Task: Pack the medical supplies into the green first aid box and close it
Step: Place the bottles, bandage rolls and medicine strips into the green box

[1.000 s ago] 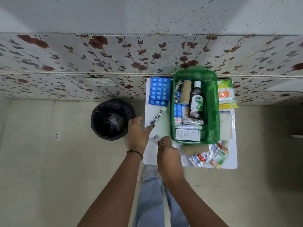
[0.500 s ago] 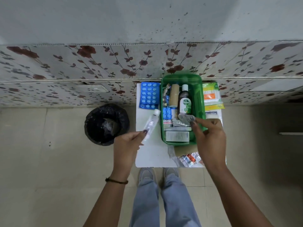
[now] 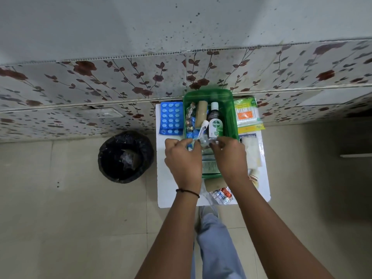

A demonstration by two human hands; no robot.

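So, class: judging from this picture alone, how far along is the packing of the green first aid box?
Partly done. The green first aid box already holds the Dettol bottle and a bandage roll. In hand: the left hand lowers a white tube in, and the right hand holds a small foil item. Left: the blue tablet strip, cotton buds pack and sachets on the table, then closing it.

Both bare forearms reach forward from the bottom of the view, converging toward each other. The left hand (image 3: 184, 158) is seen from the back, fingers curled and pinched together at its far right edge; a thin dark band circles its wrist. The right hand (image 3: 229, 158) mirrors it, knuckles up, fingertips pinched and pointing left. The fingertips of the two hands nearly meet.
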